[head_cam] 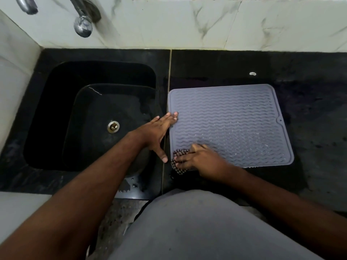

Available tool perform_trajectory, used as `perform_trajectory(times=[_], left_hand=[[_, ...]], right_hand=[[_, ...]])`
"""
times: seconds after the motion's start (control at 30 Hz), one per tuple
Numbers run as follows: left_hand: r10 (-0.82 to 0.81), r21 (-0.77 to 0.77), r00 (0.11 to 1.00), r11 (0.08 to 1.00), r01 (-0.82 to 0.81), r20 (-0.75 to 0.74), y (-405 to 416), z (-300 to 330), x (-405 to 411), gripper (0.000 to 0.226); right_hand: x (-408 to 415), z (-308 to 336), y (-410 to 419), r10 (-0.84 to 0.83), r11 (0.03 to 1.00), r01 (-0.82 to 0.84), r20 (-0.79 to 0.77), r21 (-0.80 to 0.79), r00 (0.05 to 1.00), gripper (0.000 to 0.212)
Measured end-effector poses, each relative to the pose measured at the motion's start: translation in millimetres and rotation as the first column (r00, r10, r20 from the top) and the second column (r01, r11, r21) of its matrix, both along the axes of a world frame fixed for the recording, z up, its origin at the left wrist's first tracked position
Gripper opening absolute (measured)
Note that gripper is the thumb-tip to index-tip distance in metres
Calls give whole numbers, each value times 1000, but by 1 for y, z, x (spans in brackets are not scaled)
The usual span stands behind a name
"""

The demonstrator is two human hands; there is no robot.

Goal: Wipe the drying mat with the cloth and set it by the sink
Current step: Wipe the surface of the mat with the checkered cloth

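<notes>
The left hand [159, 132] lies flat, fingers straight, pressing the drying mat's [234, 121] left edge; the right hand [197, 158] clutches the cloth [178, 170] on its near-left corner.

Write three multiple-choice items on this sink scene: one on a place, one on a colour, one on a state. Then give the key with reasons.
1. Where does the drying mat lie?
A. In the sink basin
B. On the black counter, right of the sink
C. Hung on the wall

2. What colour is the mat?
A. Grey
B. Red
C. Yellow

3. What is the right hand doing?
A. Hanging idle
B. Turning the tap
C. Pressing a checked cloth on the mat's near left corner

Key:
1 B, the mat lies flat on the counter beside the sink.
2 A, its ribbed surface is grey.
3 C, the cloth shows under its fingers, while the left hand rests flat at the mat's left edge.
</notes>
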State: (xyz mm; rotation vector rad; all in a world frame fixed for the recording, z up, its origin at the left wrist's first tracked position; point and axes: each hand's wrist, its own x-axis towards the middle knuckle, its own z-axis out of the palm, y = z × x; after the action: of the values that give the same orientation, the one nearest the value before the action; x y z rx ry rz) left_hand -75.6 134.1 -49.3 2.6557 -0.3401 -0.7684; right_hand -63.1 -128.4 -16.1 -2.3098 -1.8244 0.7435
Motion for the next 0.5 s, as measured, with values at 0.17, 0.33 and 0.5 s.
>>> perform_trajectory(times=[0.17,0.33,0.5], left_hand=[[54,-42,997,998,-57,-51,-3,6,3,127],[123,-32,992,992,-123,-3,-6,10,8,75],[131,47,981,989,-139,141,-21,6,0,66]], right_hand=[[21,13,8,-235,958,236,-28,165,972,72],[-10,-20,27,-363,912,350,23,213,931,68],[-31,-34,3,-211,949,217,-54,227,976,57]])
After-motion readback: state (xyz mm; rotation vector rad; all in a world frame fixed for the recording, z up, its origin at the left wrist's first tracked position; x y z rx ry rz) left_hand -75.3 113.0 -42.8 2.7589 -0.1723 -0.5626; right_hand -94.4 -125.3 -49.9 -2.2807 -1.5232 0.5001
